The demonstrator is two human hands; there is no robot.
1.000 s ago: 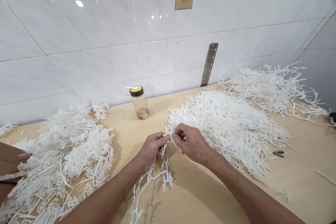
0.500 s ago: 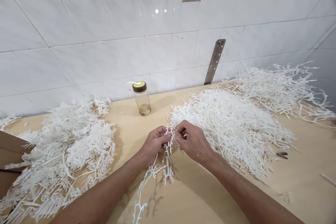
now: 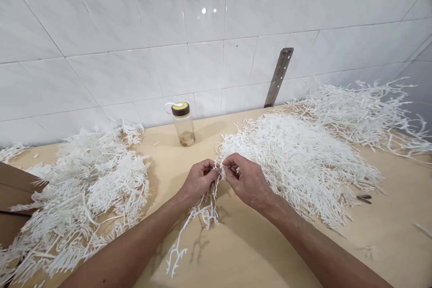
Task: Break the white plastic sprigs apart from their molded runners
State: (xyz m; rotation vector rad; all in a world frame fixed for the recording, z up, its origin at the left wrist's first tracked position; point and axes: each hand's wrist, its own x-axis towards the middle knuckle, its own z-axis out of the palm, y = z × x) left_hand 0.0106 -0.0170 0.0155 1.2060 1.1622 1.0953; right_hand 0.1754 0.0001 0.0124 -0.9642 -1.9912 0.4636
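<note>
A white plastic branch [image 3: 205, 210] with small forked twigs hangs from between my hands, over the wooden tabletop. My left hand [image 3: 201, 180] pinches its upper stem between thumb and fingers. Close beside it, my right hand [image 3: 245, 181] has thumb and forefinger pressed together at the same stem. Whatever tiny piece lies in the right fingertips is too small to make out. A large heap of white plastic twigs [image 3: 297, 162] lies just beyond and to the right of my right hand.
Another heap of white branches [image 3: 111, 180] spreads at the left, beside a cardboard box [image 3: 16, 189]. A clear bottle [image 3: 184, 128] with a yellow and black lid stands near the tiled wall. Longer white stems [image 3: 364, 114] lie at the back right. A metal bracket [image 3: 279, 76] leans at the wall.
The hanging branch has turned and its lower end has risen a little. Both hands stay close together at its top, still pinching. The view has shifted slightly.
</note>
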